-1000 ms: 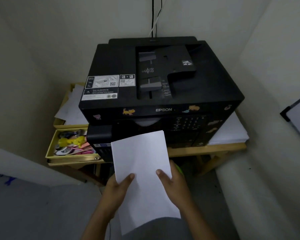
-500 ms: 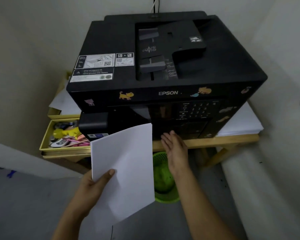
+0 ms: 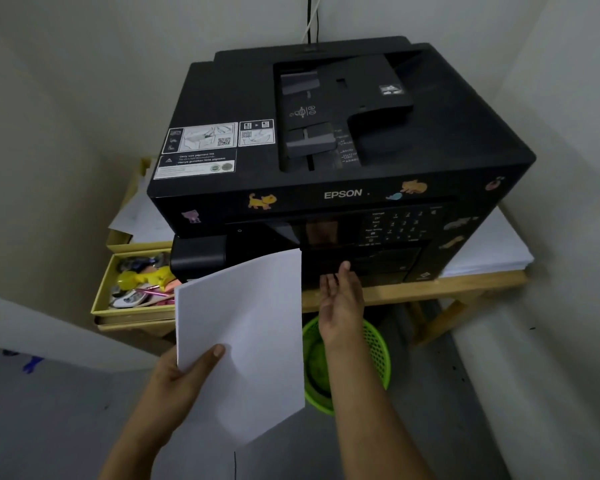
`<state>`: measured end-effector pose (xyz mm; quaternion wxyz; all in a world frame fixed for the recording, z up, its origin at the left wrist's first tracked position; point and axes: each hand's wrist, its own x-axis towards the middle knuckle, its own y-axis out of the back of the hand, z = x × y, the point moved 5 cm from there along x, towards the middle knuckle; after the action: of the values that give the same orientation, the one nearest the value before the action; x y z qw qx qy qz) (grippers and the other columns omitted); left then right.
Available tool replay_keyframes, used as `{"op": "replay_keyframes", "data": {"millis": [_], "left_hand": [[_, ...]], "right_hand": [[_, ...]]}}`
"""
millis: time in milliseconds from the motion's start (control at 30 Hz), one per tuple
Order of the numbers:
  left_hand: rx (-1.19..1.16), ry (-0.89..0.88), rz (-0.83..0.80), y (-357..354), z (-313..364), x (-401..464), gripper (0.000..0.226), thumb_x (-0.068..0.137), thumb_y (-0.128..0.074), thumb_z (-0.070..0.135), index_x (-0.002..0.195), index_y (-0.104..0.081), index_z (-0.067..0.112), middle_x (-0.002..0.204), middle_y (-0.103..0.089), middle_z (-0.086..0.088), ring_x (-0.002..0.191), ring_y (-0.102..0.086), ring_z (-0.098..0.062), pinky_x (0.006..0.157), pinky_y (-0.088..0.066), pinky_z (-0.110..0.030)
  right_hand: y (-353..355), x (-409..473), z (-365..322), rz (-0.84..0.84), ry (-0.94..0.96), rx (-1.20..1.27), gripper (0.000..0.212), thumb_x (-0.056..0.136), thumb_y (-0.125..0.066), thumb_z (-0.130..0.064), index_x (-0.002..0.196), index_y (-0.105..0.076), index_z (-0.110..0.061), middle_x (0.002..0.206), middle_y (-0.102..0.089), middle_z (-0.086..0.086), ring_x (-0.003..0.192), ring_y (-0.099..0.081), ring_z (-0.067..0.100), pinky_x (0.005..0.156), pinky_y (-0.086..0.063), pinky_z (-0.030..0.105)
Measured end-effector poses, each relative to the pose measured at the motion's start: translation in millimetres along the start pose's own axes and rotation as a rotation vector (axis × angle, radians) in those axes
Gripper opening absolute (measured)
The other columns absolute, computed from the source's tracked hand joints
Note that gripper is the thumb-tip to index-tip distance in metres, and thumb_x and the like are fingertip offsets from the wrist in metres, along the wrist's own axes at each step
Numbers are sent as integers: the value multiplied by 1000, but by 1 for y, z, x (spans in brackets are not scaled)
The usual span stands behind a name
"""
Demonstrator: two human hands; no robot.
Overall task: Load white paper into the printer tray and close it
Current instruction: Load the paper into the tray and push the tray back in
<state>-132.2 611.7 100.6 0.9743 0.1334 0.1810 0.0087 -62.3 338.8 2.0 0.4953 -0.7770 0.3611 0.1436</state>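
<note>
A black Epson printer (image 3: 343,140) stands on a wooden table (image 3: 430,287) in a corner. My left hand (image 3: 184,375) grips a stack of white paper (image 3: 243,341) by its lower left edge, tilted, in front of the printer's lower left. My right hand (image 3: 342,303) is palm up with fingers apart, its fingertips at the bottom front of the printer, where the paper tray (image 3: 361,268) sits dark and shut. The stack of paper hides the tray's left part.
A green mesh bin (image 3: 378,351) sits on the floor under the table. Yellow boxes (image 3: 136,311) with small coloured items stand left of the printer, loose sheets behind them. A pile of white paper (image 3: 492,251) lies under the printer's right side. Walls close in on both sides.
My right hand let go of the stack of paper and reached up to the printer's lower front. My left hand now holds the stack alone, shifted left. The view moved closer.
</note>
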Motion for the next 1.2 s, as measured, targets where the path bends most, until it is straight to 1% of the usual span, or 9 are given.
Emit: {"op": "replay_keyframes", "data": {"millis": [100, 167, 233, 333, 433, 633, 833, 1067, 1200], "left_hand": [[1, 5, 5, 4, -4, -3, 12, 91, -71, 20, 101, -74, 14, 90, -80, -2, 77, -76, -18, 54, -57, -24], [13, 9, -5, 7, -6, -5, 12, 91, -71, 21, 100, -75, 13, 90, -80, -3, 78, -76, -19, 56, -57, -26], [24, 13, -14, 8, -7, -6, 11, 92, -71, 21, 98, -75, 13, 89, -80, -4, 78, -76, -21, 60, -58, -29], [31, 15, -10, 10, -10, -7, 10, 91, -72, 21, 97, -76, 14, 89, -80, -4, 80, -76, -24, 62, -58, -33], [38, 11, -10, 10, -9, -8, 12, 90, -73, 22, 97, -77, 13, 89, -80, -5, 79, -76, -24, 63, -57, -34], [3, 7, 12, 16, -2, -9, 17, 88, -74, 25, 101, -76, 14, 93, -80, -3, 82, -76, -22, 64, -58, -32], [-14, -20, 15, 20, 15, -12, 15, 91, -72, 25, 103, -74, 17, 92, -79, 0, 79, -76, -21, 64, -59, -36], [13, -41, 0, 24, 29, -15, 21, 90, -72, 31, 108, -72, 20, 94, -79, -2, 83, -76, -25, 66, -61, -40], [25, -62, -26, 27, 38, -24, 18, 92, -71, 29, 108, -71, 21, 95, -78, -4, 85, -76, -25, 67, -61, -40]], "right_hand": [[0, 3, 3, 6, 21, 4, 68, 104, -68, -25, 156, -34, 2, 149, -48, 4, 139, -49, 22, 117, -45, 40], [0, 6, 4, 13, 9, 4, 57, 104, -68, -27, 148, -44, 1, 139, -53, 2, 131, -50, 14, 115, -46, 39], [0, 11, 8, -3, 9, -12, 24, 102, -71, -31, 116, -62, -14, 109, -66, 4, 112, -59, 10, 108, -49, 35], [1, 9, 7, 16, 35, -81, 29, 100, -74, -35, 90, -52, -18, 91, -56, 0, 96, -61, 13, 106, -51, 33], [4, 10, 6, 16, 43, -90, 34, 98, -77, -37, 87, -50, -19, 89, -55, 1, 93, -61, 14, 110, -52, 37], [9, 4, -2, 83, 78, -208, 40, 96, -78, -42, 92, -48, -16, 82, -51, 1, 76, -57, 12, 86, -58, 32], [14, -10, -15, 22, 144, -328, 26, 100, -75, -26, 96, -54, -11, 88, -65, 13, 83, -74, 16, 98, -64, 40], [53, -50, -21, 9, 149, -368, 22, 102, -73, -23, 100, -61, -4, 94, -69, 20, 100, -76, 32, 80, -65, 25], [76, -68, -27, 0, 94, -426, 29, 100, -75, -27, 106, -66, 1, 98, -75, 20, 101, -80, 31, 92, -63, 35]]}}
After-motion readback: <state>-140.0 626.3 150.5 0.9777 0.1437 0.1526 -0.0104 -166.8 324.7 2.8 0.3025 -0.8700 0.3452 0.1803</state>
